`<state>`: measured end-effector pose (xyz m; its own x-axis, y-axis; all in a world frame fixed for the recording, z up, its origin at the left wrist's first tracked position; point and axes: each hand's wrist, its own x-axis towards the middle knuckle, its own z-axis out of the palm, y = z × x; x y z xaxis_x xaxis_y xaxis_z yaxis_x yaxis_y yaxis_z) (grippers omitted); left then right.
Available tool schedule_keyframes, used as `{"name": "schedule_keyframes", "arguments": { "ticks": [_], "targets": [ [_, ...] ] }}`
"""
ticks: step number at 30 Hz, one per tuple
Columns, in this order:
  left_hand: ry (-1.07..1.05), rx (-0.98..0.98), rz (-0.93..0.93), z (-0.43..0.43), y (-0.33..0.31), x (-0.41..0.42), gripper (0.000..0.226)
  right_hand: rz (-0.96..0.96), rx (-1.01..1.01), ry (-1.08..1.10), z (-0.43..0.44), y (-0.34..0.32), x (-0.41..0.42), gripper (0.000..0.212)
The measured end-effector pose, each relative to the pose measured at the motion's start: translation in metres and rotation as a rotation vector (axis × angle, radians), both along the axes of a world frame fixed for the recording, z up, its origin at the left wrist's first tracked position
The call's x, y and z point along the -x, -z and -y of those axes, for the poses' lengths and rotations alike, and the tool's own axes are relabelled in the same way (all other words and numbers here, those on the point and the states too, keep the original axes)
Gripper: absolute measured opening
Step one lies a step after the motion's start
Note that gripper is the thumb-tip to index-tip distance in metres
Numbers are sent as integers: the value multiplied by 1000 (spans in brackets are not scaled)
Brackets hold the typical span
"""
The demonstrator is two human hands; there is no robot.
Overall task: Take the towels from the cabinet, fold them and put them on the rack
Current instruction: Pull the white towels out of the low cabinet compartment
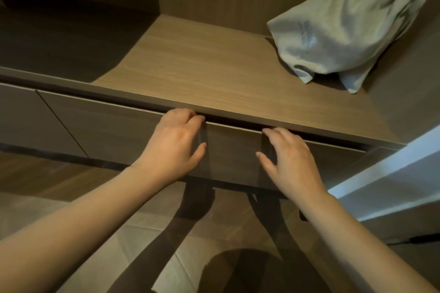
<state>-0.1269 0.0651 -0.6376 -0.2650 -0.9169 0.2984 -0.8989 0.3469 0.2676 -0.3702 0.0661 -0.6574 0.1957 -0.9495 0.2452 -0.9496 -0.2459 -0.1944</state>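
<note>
Head view: the left hand hooks its curled fingers over the top edge of the drawer front, which runs left to right under the front edge of the shelf. The right hand rests beside it, its fingers nearly straight with their tips at that same edge, gripping nothing. The pale towel slumps at the shelf's right rear corner, beyond the hands and nearer the right one.

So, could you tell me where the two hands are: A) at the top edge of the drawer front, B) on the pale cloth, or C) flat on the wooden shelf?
A: the left hand hooks its fingers over the top edge of the drawer front, and the right hand reaches the same edge.
</note>
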Motion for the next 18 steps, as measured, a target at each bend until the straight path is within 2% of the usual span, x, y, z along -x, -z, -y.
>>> {"name": "schedule_keyframes", "arguments": {
  "ticks": [8, 13, 18],
  "targets": [
    [-28, -28, 119, 4, 8, -2, 61, 41, 33, 22, -2, 5, -7, 56],
    [-8, 9, 69, 1, 9, -6, 47, 72, 39, 21, -8, 8, -6, 44],
    [44, -14, 131, -1, 9, -14, 36, 97, 0, -54, -16, 6, 2, 25]
  ]
}}
